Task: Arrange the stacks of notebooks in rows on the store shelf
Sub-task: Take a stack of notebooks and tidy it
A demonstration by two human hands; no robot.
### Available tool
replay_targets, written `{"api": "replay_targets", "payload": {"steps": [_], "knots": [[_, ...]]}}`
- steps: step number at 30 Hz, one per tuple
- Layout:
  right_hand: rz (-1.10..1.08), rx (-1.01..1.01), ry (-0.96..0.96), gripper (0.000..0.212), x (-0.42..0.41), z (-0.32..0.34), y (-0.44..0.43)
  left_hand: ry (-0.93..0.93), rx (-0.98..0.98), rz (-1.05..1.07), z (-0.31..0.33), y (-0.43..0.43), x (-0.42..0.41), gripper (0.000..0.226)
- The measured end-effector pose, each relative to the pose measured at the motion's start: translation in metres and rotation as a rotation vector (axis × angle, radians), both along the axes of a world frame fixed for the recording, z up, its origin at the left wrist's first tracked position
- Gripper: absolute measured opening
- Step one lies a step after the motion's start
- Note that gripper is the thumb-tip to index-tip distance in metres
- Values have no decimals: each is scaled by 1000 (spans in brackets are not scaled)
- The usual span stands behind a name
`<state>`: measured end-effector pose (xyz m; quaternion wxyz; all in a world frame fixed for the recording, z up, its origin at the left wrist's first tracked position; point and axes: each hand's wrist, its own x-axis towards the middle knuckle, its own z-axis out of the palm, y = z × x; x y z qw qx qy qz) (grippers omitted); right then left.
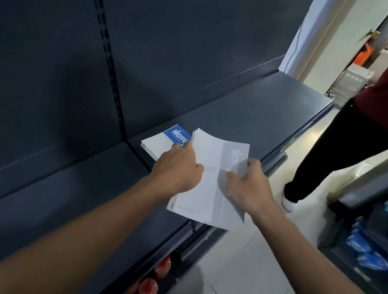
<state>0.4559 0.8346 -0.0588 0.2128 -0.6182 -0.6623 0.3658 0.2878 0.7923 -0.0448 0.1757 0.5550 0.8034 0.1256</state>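
**Both hands on a limp stack at the shelf's front edge**

The left hand (pixel 179 167) gripped the stack of notebooks (pixel 206 187) along its nine o'clock edge, thumb on top. The right hand (pixel 250 182) pinched the three o'clock edge, thumb across the grey cover. The stack lay over the front lip of the shelf (pixel 258 111), its near end overhanging; I couldn't tell whether it rested there or hung just above.

Thin paper covers, I'd judge: light, limp and slippery, apt to fan out, so best clamped at both long edges.

Just beside it at ten o'clock, a blue-covered stack (pixel 160 141) lay flat on the shelf. The left fingertips were hidden and the cover lettering blurred.
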Motion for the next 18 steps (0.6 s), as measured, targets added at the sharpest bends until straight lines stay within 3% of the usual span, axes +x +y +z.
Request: {"api": "replay_targets", "payload": {"steps": [18], "knots": [[225,-21,-13,37,74,-27,173,-24,33,217,-18,135,77,20]]}}
